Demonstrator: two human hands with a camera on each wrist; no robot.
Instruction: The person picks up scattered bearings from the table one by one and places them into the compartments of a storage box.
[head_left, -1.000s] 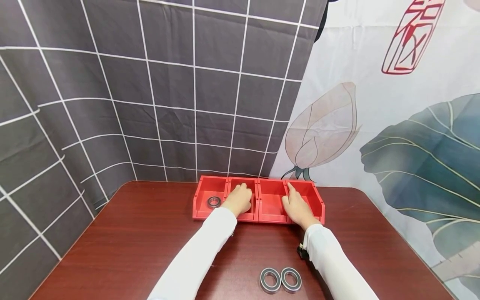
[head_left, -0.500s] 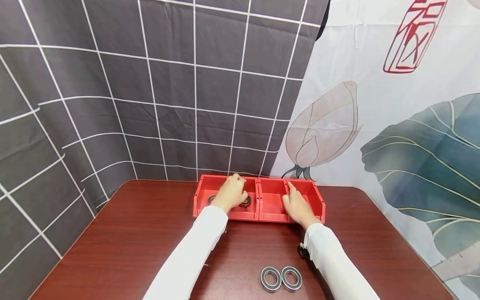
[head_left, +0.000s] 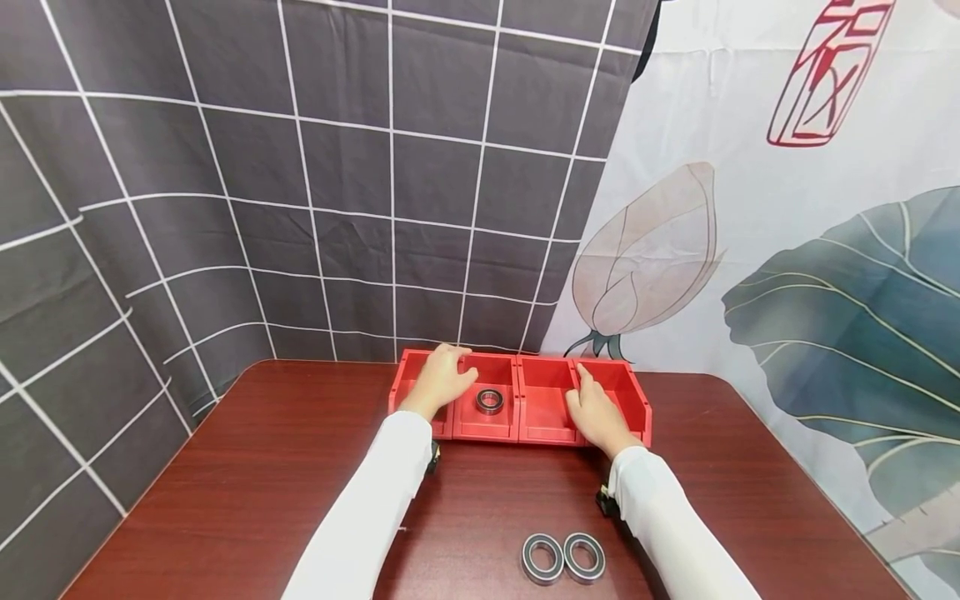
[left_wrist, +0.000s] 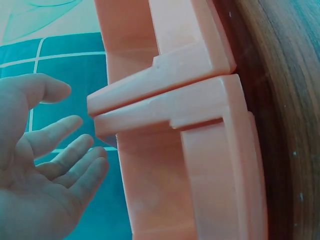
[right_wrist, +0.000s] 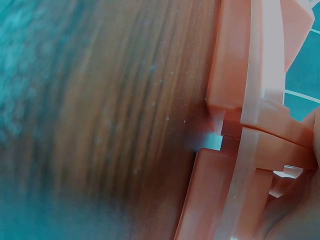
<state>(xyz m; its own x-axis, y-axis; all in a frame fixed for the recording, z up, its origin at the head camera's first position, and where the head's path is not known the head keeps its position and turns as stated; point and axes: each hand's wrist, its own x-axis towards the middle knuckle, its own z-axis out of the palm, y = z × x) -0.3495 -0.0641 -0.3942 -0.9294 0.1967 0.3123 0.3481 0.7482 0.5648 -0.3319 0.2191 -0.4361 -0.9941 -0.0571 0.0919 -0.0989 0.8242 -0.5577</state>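
Observation:
My left hand [head_left: 441, 382] hovers over the leftmost red bin [head_left: 442, 429], fingers apart and lightly bent around nothing; the left wrist view shows the same hand [left_wrist: 55, 165] beside the bin walls. A ball bearing [head_left: 490, 402] lies flat in the second red bin [head_left: 486, 431]. My right hand [head_left: 597, 414] grips the adjoining walls between the two right-hand bins, its index finger along their top. In the right wrist view only part of this hand [right_wrist: 300, 210] shows, against the walls. The inside of the leftmost bin is mostly hidden behind my left hand.
Two larger bearings [head_left: 542, 559] lie side by side, touching, near the front of the brown table [head_left: 262, 467]. The row of bins stands near the table's back edge, before a grey checked curtain [head_left: 337, 208]. The third bin [head_left: 546, 433] sits left of my right hand.
My left hand has risen out of the second bin and shifted left, leaving a bearing visible there. The bearing in the leftmost bin is now covered from view. The right hand stays put.

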